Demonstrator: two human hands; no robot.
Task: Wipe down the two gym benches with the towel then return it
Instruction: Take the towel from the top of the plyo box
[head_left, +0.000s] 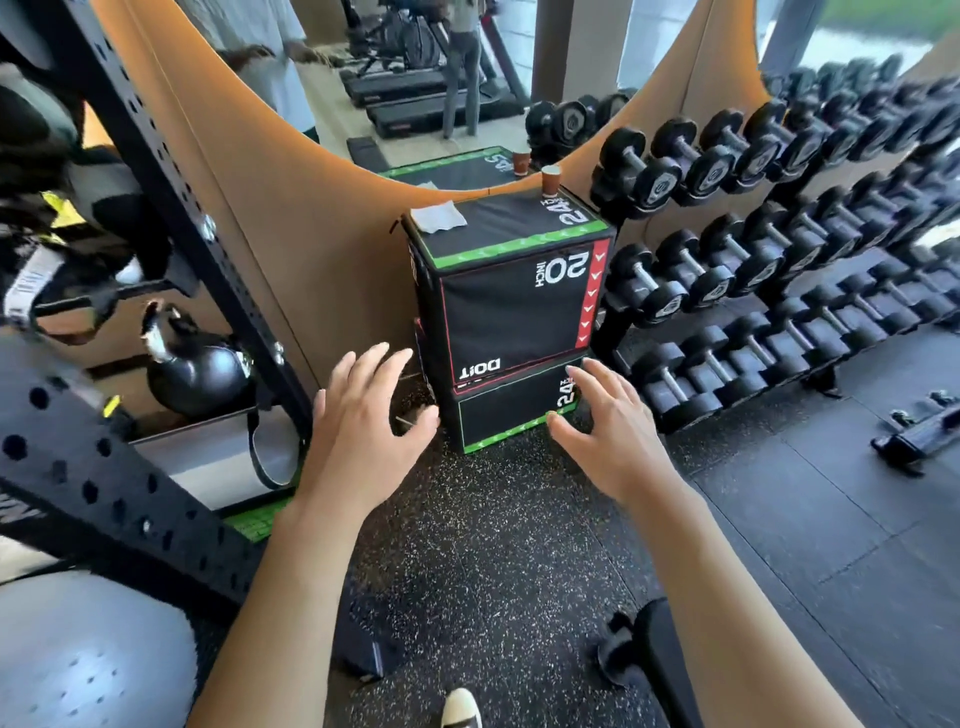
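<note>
A small white towel (439, 216) lies folded on the top left of a black plyo box (511, 306) that stands against the tan wall. My left hand (363, 415) and my right hand (605, 423) reach forward, both empty with fingers spread, low in front of the box and well short of the towel. No gym bench shows in this view.
A paper cup (550, 179) stands on the box's back right corner. A long dumbbell rack (779, 249) fills the right side. A black squat rack (171, 218) with a kettlebell (200, 371) stands left. A grey exercise ball (88, 654) sits at bottom left. Speckled rubber floor (493, 561) lies underfoot.
</note>
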